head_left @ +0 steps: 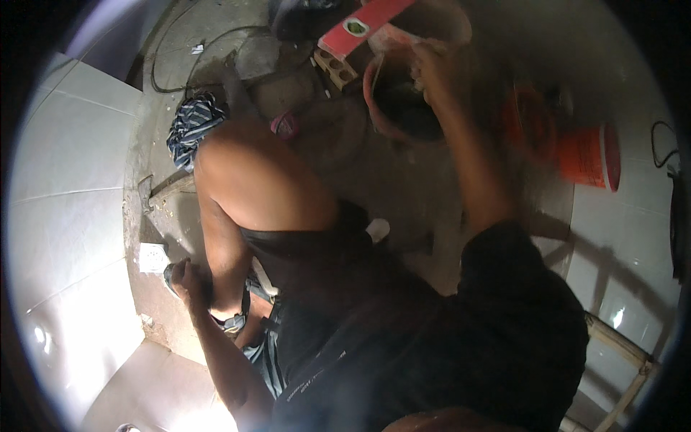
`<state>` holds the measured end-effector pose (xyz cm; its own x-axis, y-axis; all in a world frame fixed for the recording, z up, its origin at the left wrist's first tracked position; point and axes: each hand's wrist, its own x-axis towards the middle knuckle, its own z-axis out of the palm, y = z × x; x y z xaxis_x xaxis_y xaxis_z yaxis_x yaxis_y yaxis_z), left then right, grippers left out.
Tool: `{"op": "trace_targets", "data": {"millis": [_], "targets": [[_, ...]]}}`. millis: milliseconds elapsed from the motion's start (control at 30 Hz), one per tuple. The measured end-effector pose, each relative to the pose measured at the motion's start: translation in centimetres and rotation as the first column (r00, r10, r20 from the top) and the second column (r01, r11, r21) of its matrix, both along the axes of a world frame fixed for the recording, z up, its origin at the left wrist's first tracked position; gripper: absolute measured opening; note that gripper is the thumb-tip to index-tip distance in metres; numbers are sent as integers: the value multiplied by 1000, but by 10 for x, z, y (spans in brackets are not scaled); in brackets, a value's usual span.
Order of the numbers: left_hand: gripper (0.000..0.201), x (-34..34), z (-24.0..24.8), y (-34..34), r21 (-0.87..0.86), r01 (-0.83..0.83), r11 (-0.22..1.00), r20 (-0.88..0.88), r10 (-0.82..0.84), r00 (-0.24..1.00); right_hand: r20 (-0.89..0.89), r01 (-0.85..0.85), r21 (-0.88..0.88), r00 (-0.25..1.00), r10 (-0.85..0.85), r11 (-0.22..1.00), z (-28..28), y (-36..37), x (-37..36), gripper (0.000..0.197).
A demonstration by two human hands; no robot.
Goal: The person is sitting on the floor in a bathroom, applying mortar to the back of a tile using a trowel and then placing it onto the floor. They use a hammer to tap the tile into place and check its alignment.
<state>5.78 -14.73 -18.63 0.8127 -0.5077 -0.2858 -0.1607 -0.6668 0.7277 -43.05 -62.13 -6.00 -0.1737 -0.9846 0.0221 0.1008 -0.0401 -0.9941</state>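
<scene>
Low on the left, beside the tiled wall, my left hand (186, 282) is closed around a small dark rounded object (170, 277). A white square piece with faint marks (152, 258) lies right by those fingers. Up front, my right arm reaches out, and my right hand (428, 72) has its fingers curled over an orange bucket (371, 90). Whatever those fingers grip is too dark to make out. The bucket's inside looks dark. Close to this hand, a red spirit level (367, 25) with a round window lies slanted, one end above a holed brick (336, 68).
My bent knee (266, 173) takes up the middle. Another bucket (457, 21) stands behind the first, and an orange-red bucket (590, 157) lies on its side at right. A striped cloth (193, 129), a cable (155, 72) and a bamboo frame (626, 345) are around me.
</scene>
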Motion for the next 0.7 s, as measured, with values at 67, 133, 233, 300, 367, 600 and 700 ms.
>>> {"op": "trace_targets", "data": {"millis": [67,133,233,300,367,600,700], "targets": [[29,0,-6,1,0,0,1000,9,0,1000,6,-55,33,998,54,998,0,-2,6,31],[28,4,5,8,20,16,1000,15,-17,1000,-586,-48,54,807,70,997,35,45,40,36],[28,16,-25,16,22,197,980,220,-197,955,-680,50,-100,725,-105,994,23,3,16,39],[29,-3,-11,-3,-6,140,990,150,-137,979,-683,79,-191,706,-190,978,-2,-20,-9,39],[29,-7,9,-3,25,59,998,62,-60,996,-741,47,-248,634,-221,968,-7,-17,-12,38],[27,-2,2,11,-3,26,1000,-20,-26,999,-376,150,-17,915,-146,988,-1,22,-21,38],[27,2,0,2,-174,-116,978,-49,109,993,-603,43,-116,791,-105,992,0,46,24,42]]}}
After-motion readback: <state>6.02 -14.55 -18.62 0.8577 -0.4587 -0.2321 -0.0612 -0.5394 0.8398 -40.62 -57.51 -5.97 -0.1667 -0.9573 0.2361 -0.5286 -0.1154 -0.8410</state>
